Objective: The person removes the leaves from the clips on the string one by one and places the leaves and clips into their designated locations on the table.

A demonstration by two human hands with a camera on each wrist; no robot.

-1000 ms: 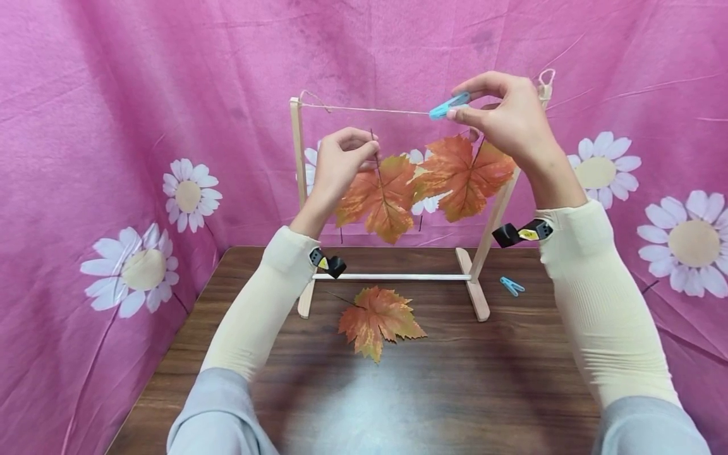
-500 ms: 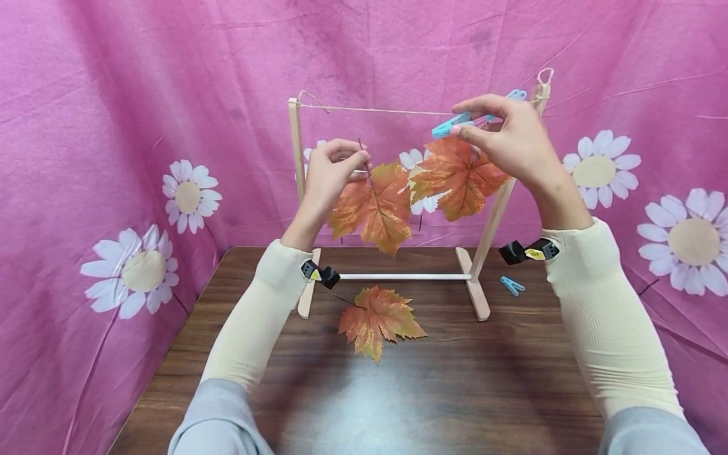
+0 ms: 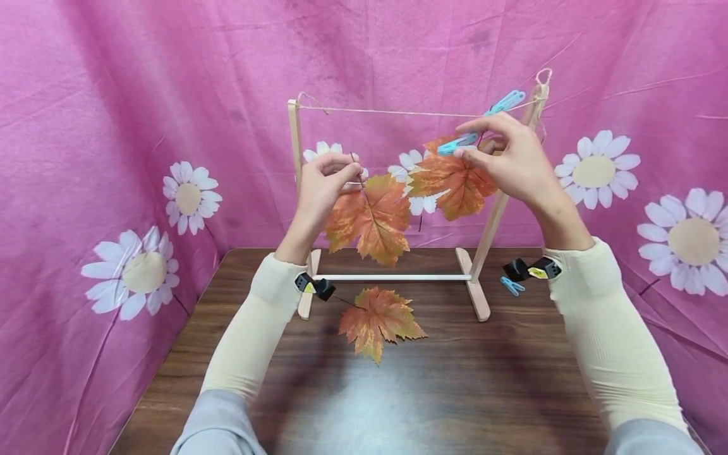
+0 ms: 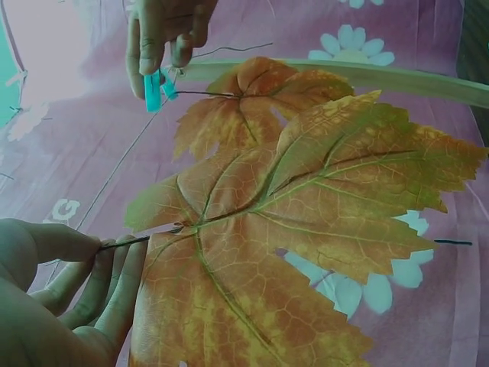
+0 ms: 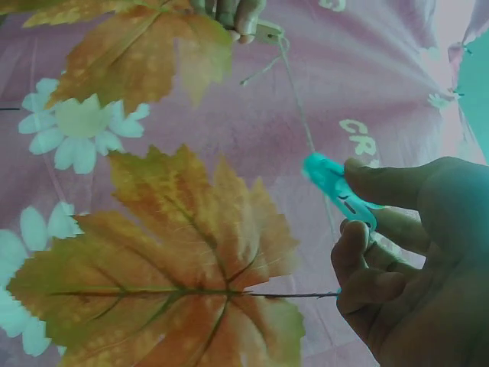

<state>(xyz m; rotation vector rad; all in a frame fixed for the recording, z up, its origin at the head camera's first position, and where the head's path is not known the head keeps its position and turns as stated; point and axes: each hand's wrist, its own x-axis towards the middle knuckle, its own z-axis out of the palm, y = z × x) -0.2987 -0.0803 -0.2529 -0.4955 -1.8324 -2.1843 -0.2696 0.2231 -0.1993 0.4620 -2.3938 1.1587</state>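
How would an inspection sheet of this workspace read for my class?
Surface: brown wood-grain table, with glare.
Job's things: string across a wooden frame; hanging leaf below the upper blue clip; lower leaf and lower blue clip on the table.
Clutter: nothing seen.
Grippers: left hand pinches the held leaf by its stem; right hand pinches the held blue clip.
Cables: nothing seen.
Surroundings: pink cloth with white flowers.

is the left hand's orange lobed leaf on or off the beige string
Off: the left hand pinches the leaf's stem below the string.
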